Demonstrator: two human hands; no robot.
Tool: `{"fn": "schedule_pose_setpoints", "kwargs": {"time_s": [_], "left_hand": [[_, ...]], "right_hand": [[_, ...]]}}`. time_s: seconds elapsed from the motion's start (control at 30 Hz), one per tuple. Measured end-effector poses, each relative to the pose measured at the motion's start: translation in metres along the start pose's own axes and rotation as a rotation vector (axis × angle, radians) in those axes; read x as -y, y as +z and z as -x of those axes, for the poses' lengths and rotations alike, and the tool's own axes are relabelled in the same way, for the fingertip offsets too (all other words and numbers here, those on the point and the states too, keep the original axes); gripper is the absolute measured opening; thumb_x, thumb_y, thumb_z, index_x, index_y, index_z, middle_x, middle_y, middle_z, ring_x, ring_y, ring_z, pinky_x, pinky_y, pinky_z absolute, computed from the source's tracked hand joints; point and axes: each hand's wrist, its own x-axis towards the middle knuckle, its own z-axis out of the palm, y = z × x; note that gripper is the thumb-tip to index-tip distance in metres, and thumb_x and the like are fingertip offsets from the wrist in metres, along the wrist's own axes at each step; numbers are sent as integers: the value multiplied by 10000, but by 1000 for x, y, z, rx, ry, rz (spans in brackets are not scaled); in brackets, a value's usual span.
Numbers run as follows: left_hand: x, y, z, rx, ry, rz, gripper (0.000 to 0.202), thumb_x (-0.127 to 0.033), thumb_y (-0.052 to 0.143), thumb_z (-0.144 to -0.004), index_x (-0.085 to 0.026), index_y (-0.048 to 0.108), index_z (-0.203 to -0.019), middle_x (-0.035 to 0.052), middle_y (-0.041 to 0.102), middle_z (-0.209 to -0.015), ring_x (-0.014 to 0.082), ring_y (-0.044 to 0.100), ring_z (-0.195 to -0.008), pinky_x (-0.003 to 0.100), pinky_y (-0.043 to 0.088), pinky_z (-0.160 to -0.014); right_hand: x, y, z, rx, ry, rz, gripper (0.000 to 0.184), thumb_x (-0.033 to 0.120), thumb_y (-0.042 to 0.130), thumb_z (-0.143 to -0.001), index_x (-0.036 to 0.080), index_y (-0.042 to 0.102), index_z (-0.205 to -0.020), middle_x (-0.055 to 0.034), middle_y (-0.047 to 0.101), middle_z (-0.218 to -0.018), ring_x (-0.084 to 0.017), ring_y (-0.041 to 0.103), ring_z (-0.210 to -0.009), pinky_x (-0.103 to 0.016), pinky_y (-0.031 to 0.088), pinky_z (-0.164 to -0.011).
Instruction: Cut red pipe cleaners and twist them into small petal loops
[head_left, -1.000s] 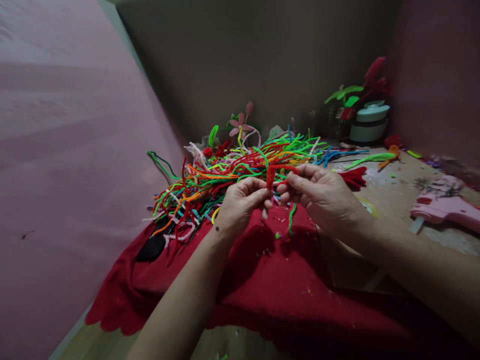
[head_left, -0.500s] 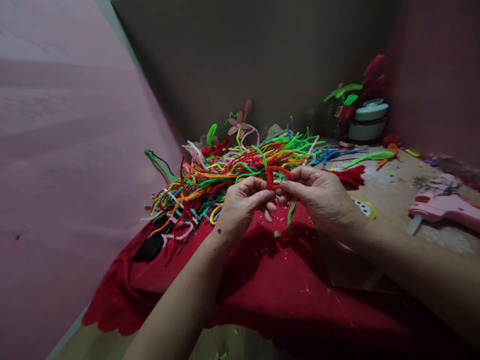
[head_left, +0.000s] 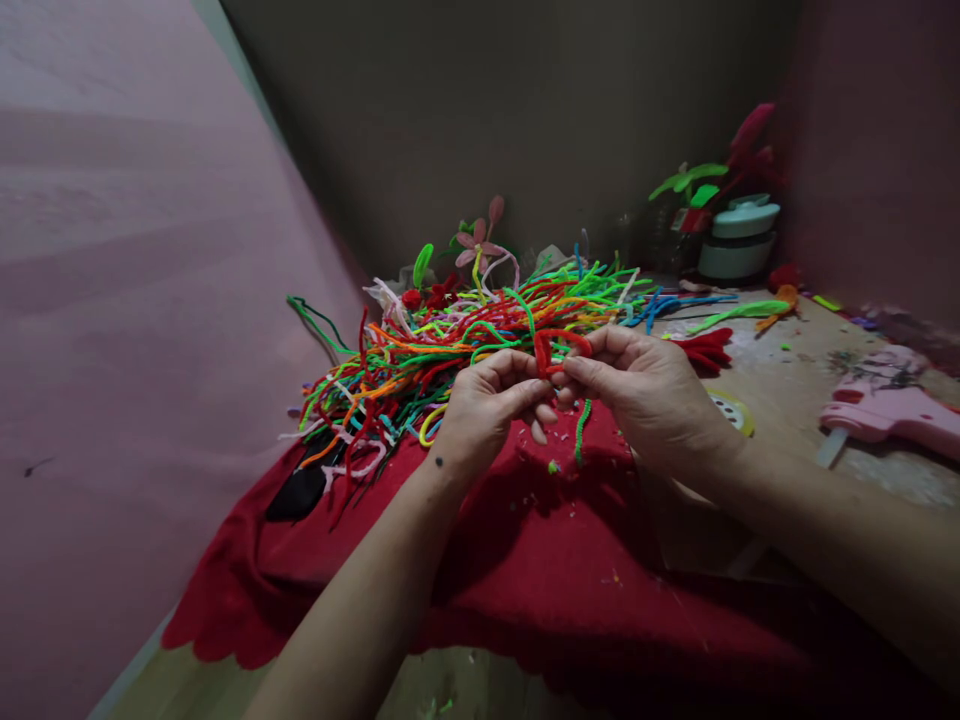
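Note:
Between my two hands is a red pipe cleaner (head_left: pixel 543 352), bent into a small angular loop. My left hand (head_left: pixel 501 398) pinches its lower left part between thumb and fingers. The thumb and fingertips of my right hand (head_left: pixel 626 385) close on its right side. Both hands hover over a red cloth (head_left: pixel 525 560), just in front of a large heap of colourful pipe cleaners (head_left: pixel 450 345). A green pipe cleaner (head_left: pixel 583 432) lies on the cloth below them. The fingertips partly hide the loop's lower edge.
On the right lies a pink glue gun (head_left: pixel 885 412), near a yellow-rimmed round piece (head_left: pixel 731 410). Red pipe cleaner pieces (head_left: pixel 705 348) rest behind my right hand. A pale lidded container (head_left: pixel 739 240) and a pink flower (head_left: pixel 480 245) stand at the back. A black item (head_left: pixel 300 490) lies left.
My right hand has shifted very slightly to the right and up, and the loop looks a little more drawn out. Both hands keep their pinch on the red pipe cleaner.

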Motion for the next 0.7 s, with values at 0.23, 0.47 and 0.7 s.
{"fn": "schedule_pose_setpoints", "kwargs": {"time_s": [0.23, 0.47, 0.7], "left_hand": [[-2, 4, 1, -26, -6, -18, 205, -232, 702, -677, -114, 574, -784, 4, 625, -590, 110, 585, -463, 204, 498, -382], [-2, 6, 1, -58, -18, -32, 242, -231, 739, -630, -106, 588, -772, 4, 636, -592, 122, 595, -459, 209, 493, -366], [-2, -2, 0, -22, -105, -30, 168, -233, 701, -671, -110, 599, -720, 0, 615, -537, 99, 558, -410, 194, 463, -360]], "right_hand": [[4, 2, 3, 6, -87, 271, 66, 194, 610, -767, 177, 569, -718, 13, 610, -601, -108, 560, -544, -254, 443, -566], [2, -1, 3, 27, 1, 360, 76, 191, 613, -744, 152, 608, -678, 15, 566, -561, -97, 490, -503, -247, 381, -507], [-1, -5, -4, 115, 92, 77, 137, 277, 707, -668, 169, 623, -668, 17, 578, -618, -93, 495, -538, -240, 394, -534]]}}
